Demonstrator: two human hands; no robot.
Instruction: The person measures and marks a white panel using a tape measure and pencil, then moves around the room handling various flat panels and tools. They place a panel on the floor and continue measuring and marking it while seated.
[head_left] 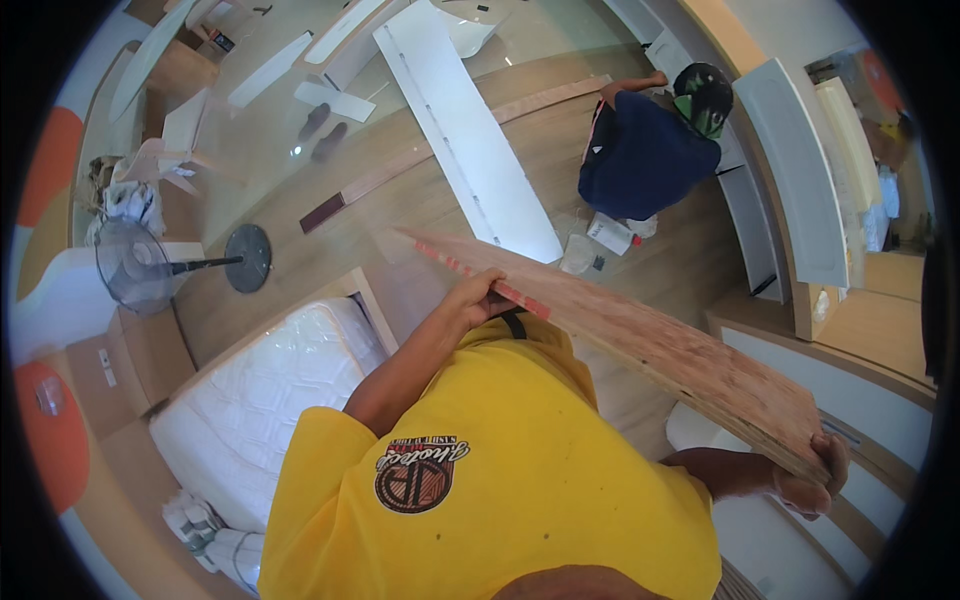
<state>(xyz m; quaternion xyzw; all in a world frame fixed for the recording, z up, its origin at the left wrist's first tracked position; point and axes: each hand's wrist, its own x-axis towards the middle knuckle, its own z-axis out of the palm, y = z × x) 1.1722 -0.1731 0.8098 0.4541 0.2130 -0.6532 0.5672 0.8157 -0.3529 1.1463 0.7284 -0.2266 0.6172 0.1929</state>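
A long reddish-brown plywood board (660, 340) slants across my front, from upper left down to lower right. Red marks run along its near edge toward the left end. My left hand (482, 298) is closed on that near edge, by the red marks, with part of its fingers hidden beneath. At the lower right corner, my right hand (822, 475) grips the board's end, its fingers curled around the edge.
A co-worker (650, 150) in dark blue crouches by white cabinets at the far right. A long white panel (470, 130) lies ahead, near a white bottle (612, 234). To the left are a standing fan (140, 265) and a plastic-wrapped mattress (270, 400).
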